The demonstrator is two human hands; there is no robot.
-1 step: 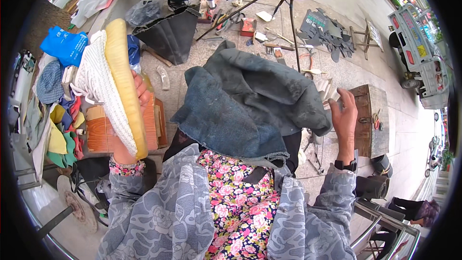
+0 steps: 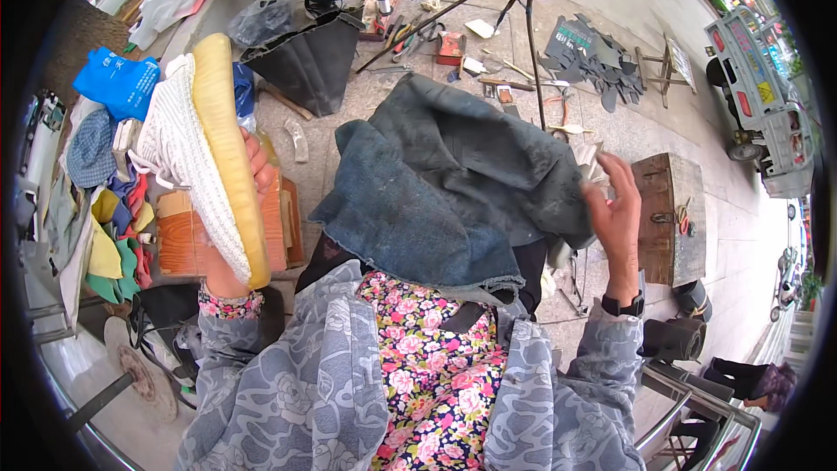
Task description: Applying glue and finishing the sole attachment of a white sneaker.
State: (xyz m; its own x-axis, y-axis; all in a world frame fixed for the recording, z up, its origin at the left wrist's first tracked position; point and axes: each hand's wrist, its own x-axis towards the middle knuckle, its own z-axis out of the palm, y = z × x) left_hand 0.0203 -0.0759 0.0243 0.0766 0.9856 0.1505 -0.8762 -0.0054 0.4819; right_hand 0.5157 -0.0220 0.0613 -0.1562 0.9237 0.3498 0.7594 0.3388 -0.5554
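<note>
My left hand point(image 2: 256, 163) grips a white knitted shoe point(image 2: 173, 135) with a thick yellowish sole point(image 2: 228, 166). The shoe is held up on edge and hides my palm and most of that hand; only some fingers show along the sole. Across my lap lies a worn dark blue-grey cloth point(image 2: 453, 174), rumpled and stained. At the cloth's right edge is my right hand point(image 2: 618, 222), fingers spread and curved, with nothing visible in it. Its fingertips are close to the cloth; whether they touch it I cannot tell.
An orange wooden box point(image 2: 179, 235) is behind the shoe, beside coloured scraps point(image 2: 105, 249) and a blue bag point(image 2: 118, 85). Ahead are a black open bag point(image 2: 301, 65), scattered tools point(image 2: 449, 48), a machine stand point(image 2: 534, 61) and dark scraps point(image 2: 602, 65). At right stands a wooden chest point(image 2: 667, 218).
My right hand has shifted slightly left, closer to the cloth's edge. The left hand and the shoe look unmoved.
</note>
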